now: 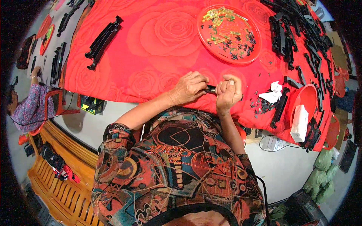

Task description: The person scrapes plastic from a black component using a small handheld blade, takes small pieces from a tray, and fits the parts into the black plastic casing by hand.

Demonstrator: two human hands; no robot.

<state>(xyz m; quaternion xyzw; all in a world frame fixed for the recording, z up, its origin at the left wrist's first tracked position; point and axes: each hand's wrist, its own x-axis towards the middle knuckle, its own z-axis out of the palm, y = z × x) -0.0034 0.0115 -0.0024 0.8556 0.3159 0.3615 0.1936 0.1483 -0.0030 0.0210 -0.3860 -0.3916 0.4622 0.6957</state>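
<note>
Above the near edge of the red rose-patterned cloth, my left hand [191, 87] and my right hand [228, 94] are close together. Both are closed on a dark plastic part [210, 89], of which only a short stretch shows between them. My right hand is curled like a fist, and its fingers hide the rest. Beyond them, apart from both hands, lies a round red tray [202, 44] with yellowish clear strips [218, 17] and many small black pieces [247, 47].
Long black plastic parts [103, 43] lie at the left; more are heaped at the right [281, 35]. Near right are black scraps [260, 107], crumpled white tissue [272, 93], a red bowl [307, 94] and a white packet [299, 122]. Another person [32, 105] sits at a table far left.
</note>
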